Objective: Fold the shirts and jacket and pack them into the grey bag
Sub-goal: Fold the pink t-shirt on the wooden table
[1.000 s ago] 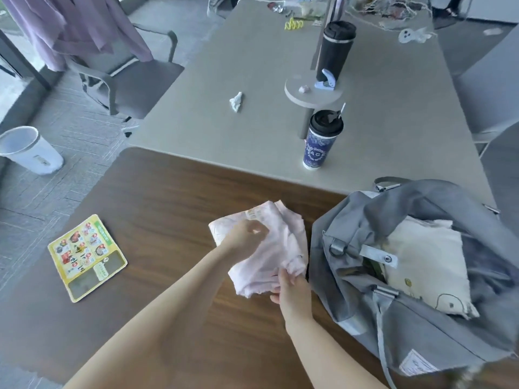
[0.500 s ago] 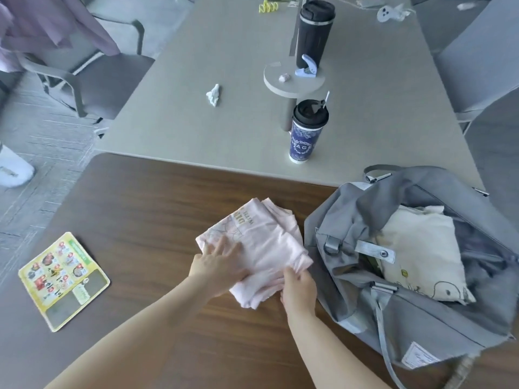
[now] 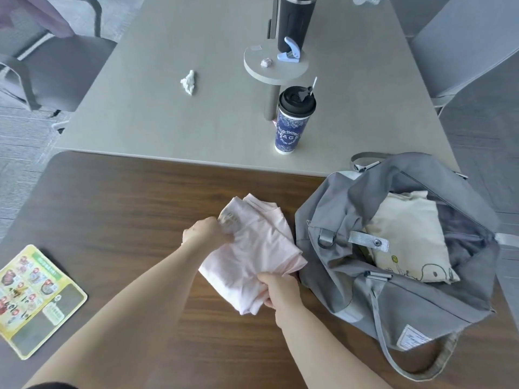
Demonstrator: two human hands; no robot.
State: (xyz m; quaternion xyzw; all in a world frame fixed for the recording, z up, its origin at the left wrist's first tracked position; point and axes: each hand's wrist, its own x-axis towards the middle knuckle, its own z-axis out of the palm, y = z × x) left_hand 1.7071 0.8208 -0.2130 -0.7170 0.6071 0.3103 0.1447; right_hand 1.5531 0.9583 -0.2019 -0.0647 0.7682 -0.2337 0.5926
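Beside the grey bag (image 3: 393, 299), folded pink shirt (image 3: 252, 254) gripped between left hand (image 3: 205, 234), right hand (image 3: 280, 287)

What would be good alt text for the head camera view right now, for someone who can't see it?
Two bare hands, the left hand and right hand, grip a folded pink shirt on a dark wooden table, beside an open grey bag holding a cream garment. A blue tumbler stands on the grey table beyond.

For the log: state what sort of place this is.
Probably an office or meeting room: a long grey table pushed against a brown wooden table, grey office chairs on carpet tiles, and travel tumblers left out.
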